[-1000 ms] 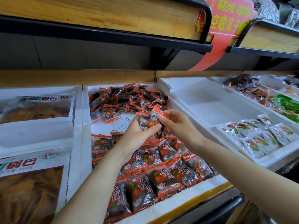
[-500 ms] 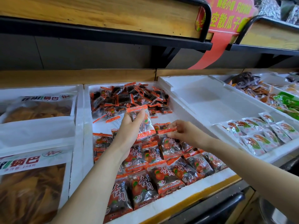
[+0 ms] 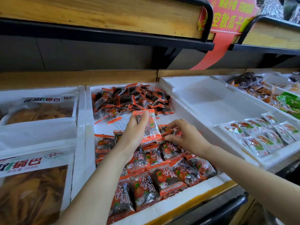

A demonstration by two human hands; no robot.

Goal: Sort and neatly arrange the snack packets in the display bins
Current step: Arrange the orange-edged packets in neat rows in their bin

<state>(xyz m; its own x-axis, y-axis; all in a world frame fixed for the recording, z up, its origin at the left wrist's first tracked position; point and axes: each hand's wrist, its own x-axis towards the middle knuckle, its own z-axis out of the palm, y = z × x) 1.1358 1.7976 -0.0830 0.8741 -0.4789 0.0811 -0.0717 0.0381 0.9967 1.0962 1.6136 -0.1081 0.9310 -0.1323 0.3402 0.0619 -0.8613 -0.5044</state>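
Both arms reach over the bin (image 3: 89,111): left hand (image 3: 134,133) grips a raised packet (image 3: 153,125), right hand (image 3: 188,138) pinches a lying packet (image 3: 174,131).

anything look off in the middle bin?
Yes. Back of the middle bin holds a jumbled heap of packets, unlike the neat rows in front. A printed sheet lies exposed on the bare floor between them.

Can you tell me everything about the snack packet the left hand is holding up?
The held packet is a crinkly clear-plastic pouch with orange-red sealed strips at top and bottom, dark snack pieces inside and an orange fruit picture. It stands nearly upright, in the air above the middle white foam bin. The left hand pinches it, thumb across its front.
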